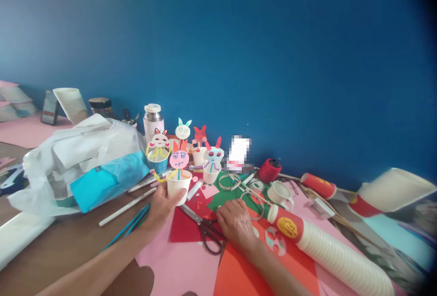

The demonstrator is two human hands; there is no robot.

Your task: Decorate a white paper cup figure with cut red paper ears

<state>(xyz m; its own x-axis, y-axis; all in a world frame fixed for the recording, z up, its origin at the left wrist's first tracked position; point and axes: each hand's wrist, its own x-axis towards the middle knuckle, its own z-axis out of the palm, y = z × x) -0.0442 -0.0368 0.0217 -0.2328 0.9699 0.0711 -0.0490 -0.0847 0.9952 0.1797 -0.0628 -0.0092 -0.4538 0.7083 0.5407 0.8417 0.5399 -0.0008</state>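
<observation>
My left hand (pixel 166 207) is closed around a white paper cup (pixel 178 187). Out of this cup rises a paper figure (pixel 180 160) with a pink face, orange ears and pipe-like arms. My right hand (pixel 235 221) rests palm down on coloured paper, its fingers loosely curled; nothing shows in them. Black-handled scissors (pixel 201 225) lie between my hands, partly on a red sheet (pixel 184 225). Behind the held cup stand several more cup figures: one blue-faced (pixel 214 155), one red (pixel 200 135), one white with green ears (pixel 183 130), and one white in a blue cup (pixel 158 161).
A plastic bag (pixel 51 164) with a blue packet (pixel 111 180) lies left. A white pen (pixel 126 207) is near it. A long stack of paper cups (pixel 341 250) lies right, by a mug (pixel 280 193). A flask (pixel 153 125) stands at the back before a blue wall (pixel 273 59).
</observation>
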